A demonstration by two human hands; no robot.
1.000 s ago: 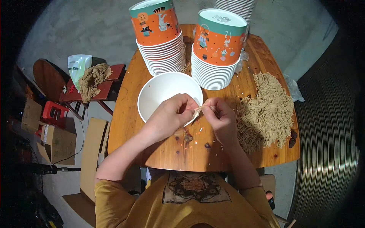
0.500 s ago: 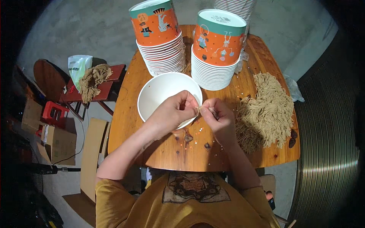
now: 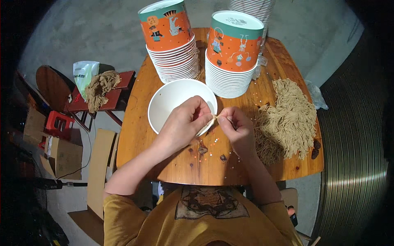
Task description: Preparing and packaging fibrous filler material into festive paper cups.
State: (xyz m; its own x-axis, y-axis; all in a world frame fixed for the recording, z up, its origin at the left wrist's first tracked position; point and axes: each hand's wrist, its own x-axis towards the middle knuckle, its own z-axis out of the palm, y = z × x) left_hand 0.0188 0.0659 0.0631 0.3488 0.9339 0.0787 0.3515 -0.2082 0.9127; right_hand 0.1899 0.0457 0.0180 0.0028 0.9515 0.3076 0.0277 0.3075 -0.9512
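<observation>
At the right rim of a white paper bucket (image 3: 166,96), my left hand (image 3: 186,121) and my right hand (image 3: 237,128) meet fingertip to fingertip. Both pinch a short piece of tan string (image 3: 215,117) that shows between them. The bucket lies tipped with its wide mouth toward me, and my left hand covers part of its opening. A large heap of tan string (image 3: 293,119) spreads on the table beside my right hand. Most of the held string is hidden by my fingers.
Two stacks of upside-down orange and green paper buckets, a left stack (image 3: 167,30) and a right stack (image 3: 234,45), stand at the back of the wooden table (image 3: 172,168). Small beads (image 3: 211,154) lie scattered. More string (image 3: 100,88) sits on a red bench (image 3: 123,82) at left.
My hands have barely moved and still pinch the string close together at the bucket's rim. The whole view has shifted very slightly.
</observation>
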